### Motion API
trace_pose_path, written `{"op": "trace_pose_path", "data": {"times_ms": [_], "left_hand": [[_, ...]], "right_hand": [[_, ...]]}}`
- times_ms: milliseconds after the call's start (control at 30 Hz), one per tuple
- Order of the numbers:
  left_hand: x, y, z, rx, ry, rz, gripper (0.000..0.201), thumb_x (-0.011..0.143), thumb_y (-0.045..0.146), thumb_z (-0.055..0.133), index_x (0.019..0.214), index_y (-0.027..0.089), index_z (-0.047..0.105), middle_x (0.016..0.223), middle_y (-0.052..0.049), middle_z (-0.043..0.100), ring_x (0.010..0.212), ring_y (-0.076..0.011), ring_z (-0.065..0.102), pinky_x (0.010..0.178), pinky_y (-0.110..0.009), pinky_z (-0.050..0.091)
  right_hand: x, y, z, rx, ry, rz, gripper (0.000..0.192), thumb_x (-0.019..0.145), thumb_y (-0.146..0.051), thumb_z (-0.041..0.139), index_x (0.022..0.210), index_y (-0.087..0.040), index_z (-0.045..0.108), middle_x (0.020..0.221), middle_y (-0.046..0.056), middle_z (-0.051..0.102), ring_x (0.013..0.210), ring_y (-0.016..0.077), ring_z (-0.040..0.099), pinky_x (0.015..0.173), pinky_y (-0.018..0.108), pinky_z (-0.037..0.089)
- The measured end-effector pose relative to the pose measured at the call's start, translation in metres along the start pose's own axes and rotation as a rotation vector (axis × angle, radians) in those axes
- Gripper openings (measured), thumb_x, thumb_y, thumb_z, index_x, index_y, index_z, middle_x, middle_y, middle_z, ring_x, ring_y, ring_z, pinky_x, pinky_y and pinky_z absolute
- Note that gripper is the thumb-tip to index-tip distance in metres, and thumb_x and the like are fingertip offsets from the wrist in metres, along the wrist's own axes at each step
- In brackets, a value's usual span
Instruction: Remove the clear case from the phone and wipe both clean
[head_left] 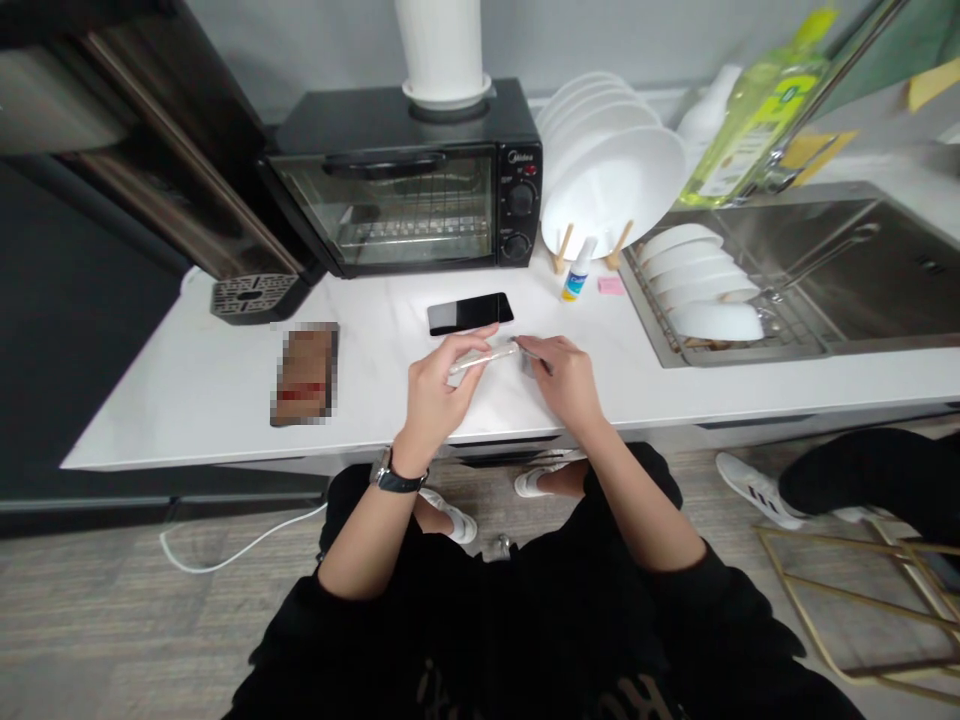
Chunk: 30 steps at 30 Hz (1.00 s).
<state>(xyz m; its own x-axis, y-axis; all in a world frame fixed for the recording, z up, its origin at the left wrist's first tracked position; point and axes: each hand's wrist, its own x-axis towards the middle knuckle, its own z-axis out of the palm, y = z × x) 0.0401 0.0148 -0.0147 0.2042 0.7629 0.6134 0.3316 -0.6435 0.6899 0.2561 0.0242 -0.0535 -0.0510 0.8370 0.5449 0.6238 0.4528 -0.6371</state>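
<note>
- Left wrist: wristwatch (397,475) with black strap, worn over the near edge of the white countertop (375,420).
- Left hand (435,390): thumb and fingers closed about a translucent flat strip (484,357), seen nearly edge-on above the counter, its far end close to the right fingertips. Contact there cannot be told.
- Right hand (566,378): fingers curled in, pinching a thin dark-edged piece (537,362); largely hidden, identity not determined.
- Left of the hands: flat brown item (304,375) lying on the counter, its surface pixelated.
- Just beyond the left hand: black smartphone (470,314), lying flat, screen up.
- Beyond the right hand: small spray bottle (577,272), upright, with a pink slip (610,286) beside it.
- Right: metal sink (892,270); white bowls (697,275) stacked tilted in a wire rack at its left side.
- Behind: Midea toaster oven (405,205), door shut, with a white pot (442,45) on top.
- Right of the oven: white plates (611,170) standing on edge behind wooden pegs (564,248).
- Far right: green detergent bottle (757,125) behind the sink.
</note>
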Motion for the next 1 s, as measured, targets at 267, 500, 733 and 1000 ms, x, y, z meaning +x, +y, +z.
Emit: {"op": "trace_pose_path", "data": {"times_ms": [267,500,733,1000], "left_hand": [[0.004,-0.023,0.026,0.226,0.011,0.273,0.018,0.103,0.023,0.068,0.116,0.024,0.081,0.117,-0.002,0.084,0.110,-0.0173,0.081,0.101,-0.036,0.068],[0.005,-0.023,0.022,0.267,0.014,0.218,0.023,0.105,0.020,0.063,0.118,0.025,0.082,0.118,-0.002,0.084,0.110,-0.0180,0.081,0.101,-0.037,0.068],[0.002,-0.022,0.022,0.271,0.016,0.254,0.028,0.104,0.014,0.058,0.118,0.021,0.082,0.120,-0.005,0.083,0.113,-0.0190,0.080,0.101,-0.035,0.067],[0.000,-0.021,0.020,0.254,-0.021,0.237,0.028,0.104,0.016,0.060,0.123,0.021,0.080,0.124,-0.006,0.082,0.116,-0.0205,0.079,0.103,-0.038,0.067]], "right_hand": [[-0.017,-0.025,-0.019,0.079,0.409,0.015,0.042,0.100,-0.013,0.057,0.133,-0.029,0.078,0.123,0.007,0.083,0.101,0.0215,0.077,0.074,0.036,0.065],[-0.033,-0.038,-0.005,-0.030,0.341,-0.168,0.054,0.104,-0.009,0.052,0.151,-0.035,0.064,0.140,0.006,0.076,0.120,0.0261,0.076,0.095,0.049,0.066],[-0.042,-0.063,0.014,-0.061,0.258,-0.380,0.065,0.104,-0.007,0.057,0.162,-0.034,0.048,0.144,0.005,0.073,0.119,0.0258,0.075,0.090,0.048,0.070],[-0.049,-0.057,0.027,-0.023,0.211,-0.473,0.073,0.101,-0.005,0.065,0.165,-0.034,0.043,0.142,0.004,0.075,0.117,0.0255,0.076,0.085,0.043,0.072]]}}
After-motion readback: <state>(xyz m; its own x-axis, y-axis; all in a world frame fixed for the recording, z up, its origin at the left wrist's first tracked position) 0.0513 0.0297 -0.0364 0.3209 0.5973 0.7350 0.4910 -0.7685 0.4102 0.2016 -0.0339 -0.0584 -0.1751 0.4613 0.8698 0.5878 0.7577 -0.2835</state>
